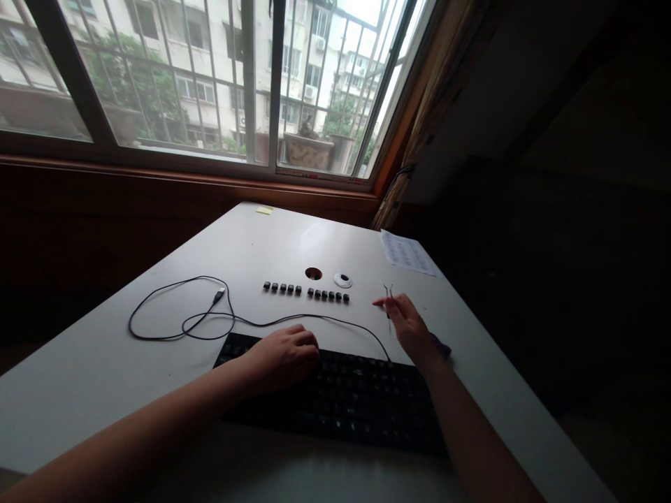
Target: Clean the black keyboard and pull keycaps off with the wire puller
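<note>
A black keyboard [361, 398] lies across the near part of the white table. My left hand [291, 353] rests on its upper rows with curled fingers; the fingertips are hidden, so I cannot make out what they hold. Above the keyboard's right end, my right hand [409, 325] is closed round a wire keycap puller [388, 292], whose two thin hooked prongs point away from me. Its index finger sticks out to the left. Beyond the keyboard, loose black keycaps [283, 287] stand in a row, in two groups with a small gap.
A black USB cable [157, 338] loops over the table [105, 363] at left and runs to the keyboard's back edge. Past the keycaps are a round hole [313, 274] and its white cover [342, 280]. Printed paper [409, 253] lies far right; a purple object [440, 346] sits beside my right wrist.
</note>
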